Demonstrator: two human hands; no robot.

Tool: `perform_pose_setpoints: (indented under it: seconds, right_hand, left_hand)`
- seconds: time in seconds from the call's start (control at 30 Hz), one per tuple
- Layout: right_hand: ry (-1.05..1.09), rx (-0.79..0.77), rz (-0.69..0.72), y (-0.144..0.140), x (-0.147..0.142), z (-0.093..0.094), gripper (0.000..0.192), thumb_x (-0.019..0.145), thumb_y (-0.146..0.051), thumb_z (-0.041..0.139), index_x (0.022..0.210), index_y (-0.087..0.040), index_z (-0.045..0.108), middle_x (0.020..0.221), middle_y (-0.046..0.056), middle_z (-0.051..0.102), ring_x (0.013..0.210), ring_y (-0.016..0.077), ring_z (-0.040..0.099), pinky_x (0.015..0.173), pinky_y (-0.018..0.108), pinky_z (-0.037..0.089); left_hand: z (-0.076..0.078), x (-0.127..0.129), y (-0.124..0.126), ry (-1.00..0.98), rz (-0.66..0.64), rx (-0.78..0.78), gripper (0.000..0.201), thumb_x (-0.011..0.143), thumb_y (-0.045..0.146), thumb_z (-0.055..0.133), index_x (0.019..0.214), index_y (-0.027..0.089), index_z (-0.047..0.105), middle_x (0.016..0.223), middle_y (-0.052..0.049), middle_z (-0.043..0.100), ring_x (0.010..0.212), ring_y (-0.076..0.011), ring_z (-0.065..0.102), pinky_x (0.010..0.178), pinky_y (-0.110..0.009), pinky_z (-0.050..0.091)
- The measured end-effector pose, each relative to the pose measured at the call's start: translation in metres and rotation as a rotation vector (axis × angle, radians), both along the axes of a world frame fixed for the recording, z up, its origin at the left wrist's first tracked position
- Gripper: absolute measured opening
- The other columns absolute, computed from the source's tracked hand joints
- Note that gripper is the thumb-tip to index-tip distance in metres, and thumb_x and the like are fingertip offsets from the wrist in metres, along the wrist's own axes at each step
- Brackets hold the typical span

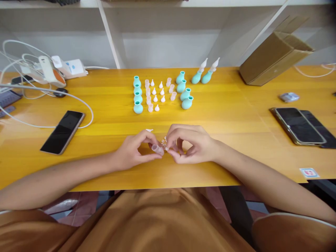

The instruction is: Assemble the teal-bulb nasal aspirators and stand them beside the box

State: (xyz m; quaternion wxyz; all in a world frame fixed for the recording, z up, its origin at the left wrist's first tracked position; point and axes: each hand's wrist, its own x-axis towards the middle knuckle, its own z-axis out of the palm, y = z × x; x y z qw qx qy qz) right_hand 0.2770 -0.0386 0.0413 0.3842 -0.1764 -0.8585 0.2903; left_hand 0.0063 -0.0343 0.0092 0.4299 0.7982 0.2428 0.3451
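Observation:
My left hand [140, 148] pinches a small clear plastic tube [157, 149], tilted, between thumb and fingers. Beside it, my right hand [191, 143] is closed in a pinch on a tiny white ring [167, 148] at the tube's end. Several small white rings [163, 141] lie on the table between the hands. Just beyond my left hand rests a white pointed tip [149, 130]. Farther back stand teal rubber bulbs [138, 107] in two columns, with clear tubes [150, 107] and white tips [156, 107] between them. Two assembled bulbs with tips [207, 76] stand behind on the right.
A phone [63, 132] and white cables lie at left, near power adapters [75, 68]. To the right are two more phones [299, 125], a small wrapped packet [289, 97] and a sticker [309, 172]. An open cardboard box [273, 56] leans at back right.

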Motion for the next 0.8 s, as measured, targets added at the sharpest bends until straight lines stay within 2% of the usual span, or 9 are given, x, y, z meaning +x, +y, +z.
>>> perform_pose_setpoints:
  seconds: [0.2, 0.33, 0.8]
  right_hand:
    - [-0.030, -0.036, 0.014, 0.001, -0.004, -0.009, 0.022, 0.091, -0.008, 0.076, 0.109, -0.019, 0.070, 0.092, 0.001, 0.071, 0.068, 0.0080, 0.065, 0.055, 0.017, 0.056]
    - [-0.025, -0.038, -0.004, 0.002, -0.006, -0.014, 0.018, 0.094, -0.012, 0.077, 0.109, -0.020, 0.070, 0.091, 0.001, 0.071, 0.068, 0.0081, 0.064, 0.054, 0.017, 0.054]
    - [-0.025, -0.080, 0.038, 0.004, -0.006, -0.012, 0.009, 0.102, -0.020, 0.078, 0.109, -0.019, 0.072, 0.094, 0.003, 0.075, 0.074, 0.0098, 0.067, 0.059, 0.019, 0.054]
  left_hand:
    - [0.000, 0.000, 0.000, -0.009, 0.011, -0.026, 0.035, 0.095, 0.038, 0.091, 0.112, 0.023, 0.064, 0.105, -0.002, 0.081, 0.094, -0.0154, 0.082, 0.089, -0.027, 0.065]
    - [-0.001, 0.000, -0.001, 0.014, 0.026, -0.024, 0.038, 0.094, 0.042, 0.091, 0.111, 0.022, 0.064, 0.103, -0.002, 0.080, 0.092, -0.0164, 0.082, 0.088, -0.028, 0.066]
    - [-0.001, -0.002, 0.000, 0.042, 0.032, -0.018, 0.037, 0.095, 0.043, 0.091, 0.111, 0.023, 0.065, 0.101, 0.000, 0.081, 0.089, -0.0154, 0.083, 0.085, -0.025, 0.064]
